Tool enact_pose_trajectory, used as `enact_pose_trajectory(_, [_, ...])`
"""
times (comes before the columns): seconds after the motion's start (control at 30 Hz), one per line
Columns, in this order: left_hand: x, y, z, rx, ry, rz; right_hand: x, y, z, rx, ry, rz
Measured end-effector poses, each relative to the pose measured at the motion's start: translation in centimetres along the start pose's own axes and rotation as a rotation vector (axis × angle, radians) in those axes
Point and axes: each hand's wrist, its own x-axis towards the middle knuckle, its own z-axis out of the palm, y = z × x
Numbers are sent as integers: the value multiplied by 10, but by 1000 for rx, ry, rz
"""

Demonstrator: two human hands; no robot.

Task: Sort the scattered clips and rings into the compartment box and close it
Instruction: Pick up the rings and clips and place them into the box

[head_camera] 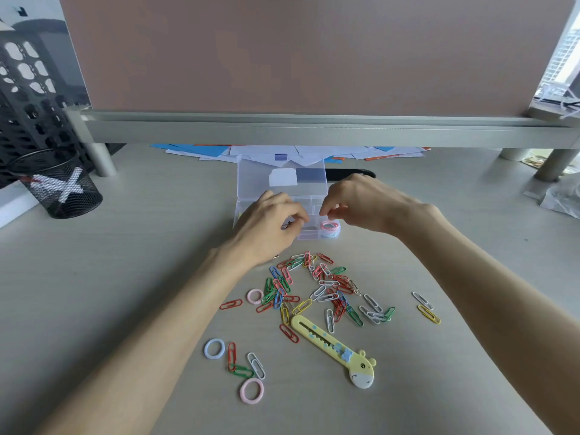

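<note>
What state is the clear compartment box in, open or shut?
Open. The compartment box has its lid swung back behind it, compartments exposed; rings lie in the front right one.

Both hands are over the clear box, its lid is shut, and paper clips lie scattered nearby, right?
No: the head view shows the lid open, tilted back behind the clear box. The left hand and right hand are over it; paper clips lie scattered.
</note>
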Motion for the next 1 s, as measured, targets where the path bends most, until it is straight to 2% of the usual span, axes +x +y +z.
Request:
enact_pose_trajectory(0.1, [-1, 0, 5, 78, -23, 115, -8, 9, 2, 23, 22, 10])
enact_pose_trajectory(0.2, [-2, 1, 6, 133, -46, 169, -15, 10, 7, 33, -27, 40])
enact_pose_trajectory(0.3, [-2, 3, 5, 136, -38, 204, -19, 9, 10, 62, -8, 42])
enact_pose_trajectory(0.57, [2, 8, 13, 213, -91, 215, -24, 22, 17, 7, 70, 16])
enact_pose_trajectory(0.73, [3, 12, 12, 212, -40, 199, -26, 25, 21, 139, 179, 25])
enact_pose_trajectory(1.0, [2, 9, 13, 221, -23, 233, -30, 18, 24, 106, 194, 1])
